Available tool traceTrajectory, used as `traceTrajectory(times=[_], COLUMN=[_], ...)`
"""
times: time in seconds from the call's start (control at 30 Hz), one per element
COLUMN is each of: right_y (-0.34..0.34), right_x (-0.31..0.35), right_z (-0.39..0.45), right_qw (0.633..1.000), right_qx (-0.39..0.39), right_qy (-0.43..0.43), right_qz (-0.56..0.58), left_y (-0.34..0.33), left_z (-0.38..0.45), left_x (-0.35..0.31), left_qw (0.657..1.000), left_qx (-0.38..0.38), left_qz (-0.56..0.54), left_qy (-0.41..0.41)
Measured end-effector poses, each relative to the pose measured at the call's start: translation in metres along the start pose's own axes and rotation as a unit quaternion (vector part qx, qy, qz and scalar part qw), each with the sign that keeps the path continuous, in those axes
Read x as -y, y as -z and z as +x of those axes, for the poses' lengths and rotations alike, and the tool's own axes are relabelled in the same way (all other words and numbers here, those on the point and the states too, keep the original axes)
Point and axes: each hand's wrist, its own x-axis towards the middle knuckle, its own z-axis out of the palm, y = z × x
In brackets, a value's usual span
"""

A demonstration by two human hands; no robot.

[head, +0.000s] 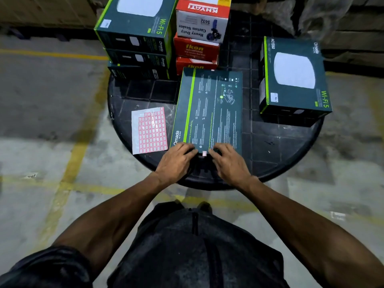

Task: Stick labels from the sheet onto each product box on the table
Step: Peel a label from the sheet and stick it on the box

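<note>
On the round black counter (pixel 270 146) we see the Omada box (pixel 209 109) lying back-up; our left hand (pixel 176 161) and right hand (pixel 228 161) press flat-fingered beside a small label (pixel 204 153) at its near edge. The label sheet (pixel 149 132) lies just left. Behind stand "Wi-Fi 5" boxes (pixel 135 34), an "Ikon" carton (pixel 196 48).

The near box (pixel 209 109) is showing dark teal with a lime-green stripe and pale print, and the label sheet (pixel 150 132) is showing a red-outlined grid on white. The far boxes (pixel 197 50) are showing red with yellow lettering, and the round table (pixel 291 146) is showing black.
</note>
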Motion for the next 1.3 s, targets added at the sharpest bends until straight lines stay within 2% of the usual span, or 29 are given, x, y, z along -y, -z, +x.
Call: traceTrajectory(times=[0.17, 0.33, 0.53, 0.73, 1.03, 1.3], right_y=[0.000, -0.004, -0.009, -0.010, -0.015, -0.020], right_x=[0.001, -0.004, -0.003, 0.000, 0.001, 0.001], right_z=[0.005, 0.012, 0.024, 0.024, 0.022, 0.022], right_qw=[0.998, 0.993, 0.990, 0.994, 0.994, 0.994], right_qx=[-0.045, -0.047, -0.046, -0.041, -0.107, -0.106], right_qy=[0.028, -0.032, -0.055, -0.053, 0.007, 0.011], right_qz=[-0.015, 0.104, 0.120, 0.085, 0.030, 0.009], left_y=[-0.007, -0.008, -0.009, -0.009, -0.006, -0.007], left_z=[0.001, 0.002, 0.002, 0.001, 0.002, 0.002], left_x=[0.000, 0.006, 0.006, 0.002, -0.002, -0.004], left_qw=[0.999, 1.000, 1.000, 1.000, 0.999, 0.999], left_qx=[0.022, 0.018, 0.004, -0.008, 0.001, -0.013], left_qz=[0.005, 0.007, 0.000, 0.003, 0.005, 0.005], left_qy=[0.024, 0.001, -0.003, 0.017, 0.035, 0.032])
